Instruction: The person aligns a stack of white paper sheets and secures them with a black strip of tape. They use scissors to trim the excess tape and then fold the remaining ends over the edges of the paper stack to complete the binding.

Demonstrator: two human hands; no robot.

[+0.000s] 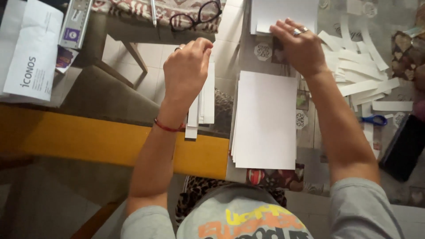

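Observation:
My left hand (pixel 187 70) is closed around a bundle of narrow white paper strips (pixel 202 106) that hang below it, off the table's left side. A red thread bracelet circles that wrist. My right hand (pixel 300 44), with a ring on one finger, rests palm down on the table just beyond a neat stack of white paper sheets (pixel 265 119). Its fingertips touch another white sheet pile (pixel 283 15) at the far edge. The stack of sheets lies between my two arms.
A heap of cut white strips (pixel 361 73) lies at the right, with blue-handled scissors (pixel 374 120) and a black object (pixel 405 148) nearby. A yellow bar (pixel 88 139) crosses the left. Black glasses (pixel 197 17), a metal ruler (pixel 76 22) and a white envelope (pixel 28 53) lie further off.

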